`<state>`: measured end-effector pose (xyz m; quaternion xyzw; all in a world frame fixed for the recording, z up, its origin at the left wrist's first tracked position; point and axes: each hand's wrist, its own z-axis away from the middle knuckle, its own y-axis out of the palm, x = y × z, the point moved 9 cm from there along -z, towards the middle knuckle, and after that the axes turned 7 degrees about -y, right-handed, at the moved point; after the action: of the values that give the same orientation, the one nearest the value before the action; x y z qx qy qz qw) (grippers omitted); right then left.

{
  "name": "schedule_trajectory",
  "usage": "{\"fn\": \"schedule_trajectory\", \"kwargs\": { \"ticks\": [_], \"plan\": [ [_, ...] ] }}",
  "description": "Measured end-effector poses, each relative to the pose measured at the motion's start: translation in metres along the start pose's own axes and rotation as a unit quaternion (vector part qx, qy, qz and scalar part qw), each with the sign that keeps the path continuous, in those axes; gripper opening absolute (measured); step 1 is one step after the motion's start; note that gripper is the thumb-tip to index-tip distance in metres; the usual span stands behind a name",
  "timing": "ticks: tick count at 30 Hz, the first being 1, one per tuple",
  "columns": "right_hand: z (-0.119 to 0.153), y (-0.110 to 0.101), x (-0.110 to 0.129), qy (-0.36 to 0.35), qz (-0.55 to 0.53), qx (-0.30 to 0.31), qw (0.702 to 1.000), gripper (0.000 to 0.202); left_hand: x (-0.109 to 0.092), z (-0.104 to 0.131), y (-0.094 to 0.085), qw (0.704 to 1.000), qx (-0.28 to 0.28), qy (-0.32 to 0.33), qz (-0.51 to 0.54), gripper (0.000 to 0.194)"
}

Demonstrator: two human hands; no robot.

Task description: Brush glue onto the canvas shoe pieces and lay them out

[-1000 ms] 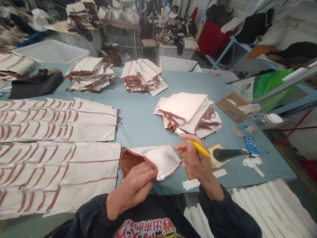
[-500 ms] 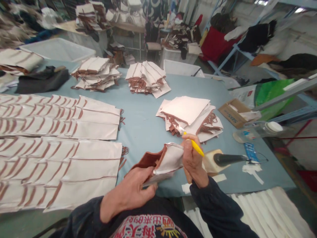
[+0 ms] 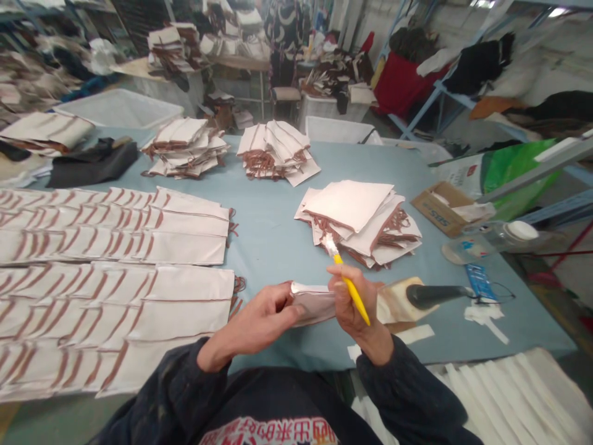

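Observation:
My left hand pinches one end of a small off-white fabric pouch between thumb and fingers. At its other end, my right hand is closed around a yellow-handled brush, with its lower fingers against the pouch. The brush points away from me, its bristles whitish and wet-looking. Just beyond the brush lies a messy pile of off-white pieces with brown edging and dangling brown strips. To the right of my right hand is a cream container with a dark handle across it.
Overlapping rows of off-white pieces cover the table's left side. Two stacks, a left one and a middle one, stand farther back. A cardboard box, a clear jar and white scraps lie to the right.
The pouch, which gaped with its brown inside showing, is now flatter and level between my hands. My left hand has risen slightly, and the brush has tipped to the left.

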<state>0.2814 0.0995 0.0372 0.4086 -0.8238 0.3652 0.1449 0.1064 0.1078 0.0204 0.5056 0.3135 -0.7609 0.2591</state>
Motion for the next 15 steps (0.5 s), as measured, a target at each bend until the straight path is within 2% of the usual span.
{"fn": "schedule_trajectory", "kwargs": {
  "ticks": [2,4,6,8,12,15],
  "plan": [
    [-0.004,-0.005,0.000,0.005,-0.012,-0.009,1.000,0.037,0.002,-0.003,0.001,0.998,0.005,-0.020,0.058,0.022],
    [-0.008,-0.023,0.000,0.046,-0.041,-0.065,0.996,0.039,0.001,-0.001,-0.002,0.997,0.003,-0.026,0.069,0.025],
    [-0.009,-0.045,0.002,0.107,-0.104,-0.142,0.979,0.039,-0.002,0.003,-0.007,0.998,-0.004,-0.025,0.056,0.025],
    [-0.011,-0.056,0.014,0.141,-0.181,-0.168,0.959,0.039,-0.006,0.008,-0.012,0.999,-0.014,-0.024,0.044,0.024],
    [-0.014,-0.056,0.042,0.140,-0.248,-0.107,0.953,0.034,-0.010,0.013,-0.010,0.999,-0.014,-0.029,0.033,0.025],
    [-0.013,-0.051,0.051,0.112,-0.209,-0.055,0.970,0.030,-0.015,0.015,-0.006,0.999,-0.012,-0.016,0.026,0.024]
  ]
}}
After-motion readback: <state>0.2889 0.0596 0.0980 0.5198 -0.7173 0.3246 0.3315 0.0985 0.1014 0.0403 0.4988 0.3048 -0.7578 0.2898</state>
